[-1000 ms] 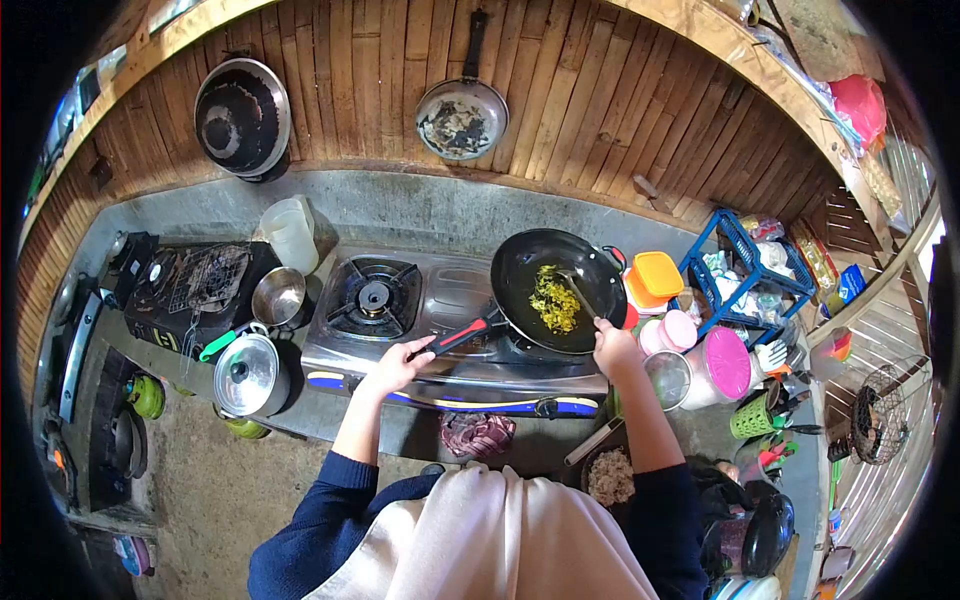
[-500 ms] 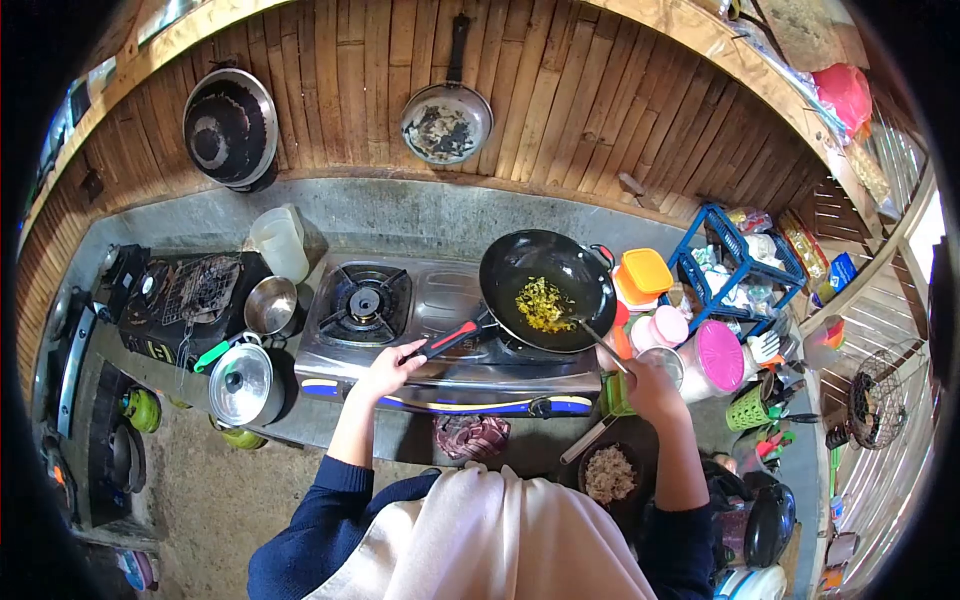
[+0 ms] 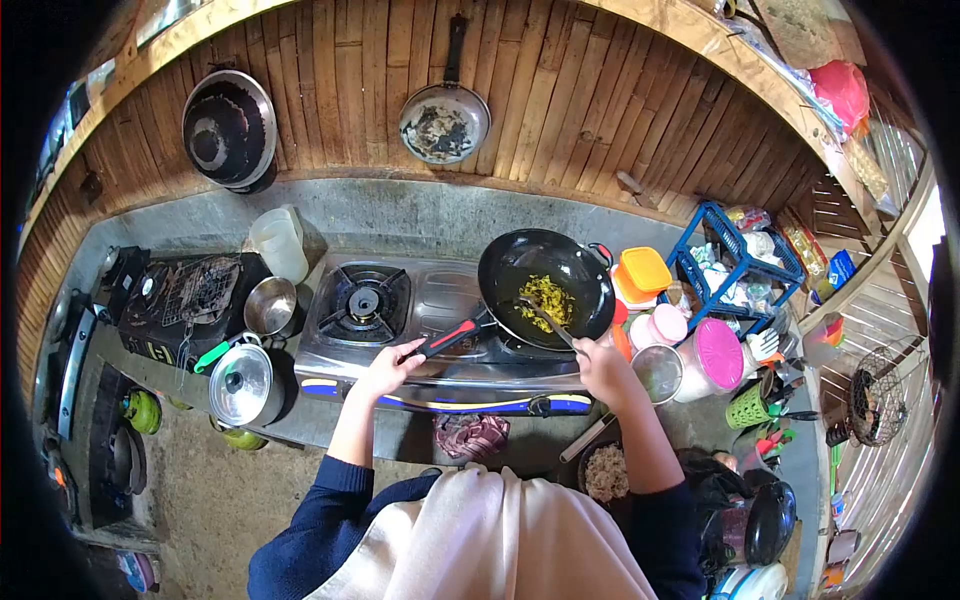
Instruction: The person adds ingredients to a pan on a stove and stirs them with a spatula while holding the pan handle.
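Note:
A black wok point(image 3: 505, 265) sits on the right burner of the steel stove point(image 3: 440, 290), with chopped yellow-green food point(image 3: 550, 300) in it. My left hand point(image 3: 388, 368) is closed on the wok's black and red handle point(image 3: 450, 338). In my right hand point(image 3: 603, 370) is a spatula point(image 3: 548, 320), held above the wok's right front rim. The spatula's tip lies in the food, towards its left side. Beside my right forearm a bowl of rice point(image 3: 607, 472) is partly hidden.
The left burner point(image 3: 364, 302) has no pot on it. A lidded pot point(image 3: 243, 384) and a small saucepan point(image 3: 271, 305) stand left of the stove. On the right are a strainer point(image 3: 659, 374), a pink-lidded container point(image 3: 718, 355) and a blue rack point(image 3: 735, 260).
My right hand has moved left and a little up, pushing the spatula across the food to its left side. The food is bunched differently. My left hand stays on the handle.

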Demonstrator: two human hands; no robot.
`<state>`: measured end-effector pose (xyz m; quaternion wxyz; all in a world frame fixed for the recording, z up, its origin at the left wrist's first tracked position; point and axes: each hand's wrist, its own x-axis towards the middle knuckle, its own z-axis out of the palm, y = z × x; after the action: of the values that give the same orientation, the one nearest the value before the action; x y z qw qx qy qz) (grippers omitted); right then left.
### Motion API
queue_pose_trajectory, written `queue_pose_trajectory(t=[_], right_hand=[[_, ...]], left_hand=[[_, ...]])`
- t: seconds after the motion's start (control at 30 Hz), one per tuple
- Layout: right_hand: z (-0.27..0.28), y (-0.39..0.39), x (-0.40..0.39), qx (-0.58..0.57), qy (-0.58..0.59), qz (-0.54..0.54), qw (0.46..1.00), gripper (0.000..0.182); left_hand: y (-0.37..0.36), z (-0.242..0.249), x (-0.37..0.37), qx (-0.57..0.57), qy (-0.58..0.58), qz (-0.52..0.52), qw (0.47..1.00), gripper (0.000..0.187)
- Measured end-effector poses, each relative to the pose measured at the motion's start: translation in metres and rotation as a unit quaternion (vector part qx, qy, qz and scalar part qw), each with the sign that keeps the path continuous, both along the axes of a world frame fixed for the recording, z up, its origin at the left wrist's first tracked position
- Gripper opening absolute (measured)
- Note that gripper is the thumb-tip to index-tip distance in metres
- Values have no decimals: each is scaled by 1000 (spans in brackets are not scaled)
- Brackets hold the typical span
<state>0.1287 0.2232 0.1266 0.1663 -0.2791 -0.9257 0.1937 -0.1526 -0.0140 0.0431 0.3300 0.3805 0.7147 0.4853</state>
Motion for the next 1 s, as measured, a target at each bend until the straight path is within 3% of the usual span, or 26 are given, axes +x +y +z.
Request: queue_pose_trajectory(t=[0.1,0.27,0.5,0.77,0.87,1.0], right_hand=[[-16,18,-21,61,7,-2,998,23],[-20,39,-41,46,-56,-84,994,26],[-19,67,-5,93,-82,-118,985,28],[54,35,58,103,-162,-127,973,21],[75,20,67,121,-173,-104,972,25],[79,14,63,62,-144,-26,987,22]], left_hand=[[0,-1,-1,-10,-9,-5,1000,41],[0,-7,-5,-4,-27,-13,1000,42],[1,-11,-7,26,-29,-33,999,42],[3,-17,-10,36,-12,-35,999,41],[1,-9,-8,33,-5,-27,999,41],[0,-4,-6,-7,-3,-23,1000,42]])
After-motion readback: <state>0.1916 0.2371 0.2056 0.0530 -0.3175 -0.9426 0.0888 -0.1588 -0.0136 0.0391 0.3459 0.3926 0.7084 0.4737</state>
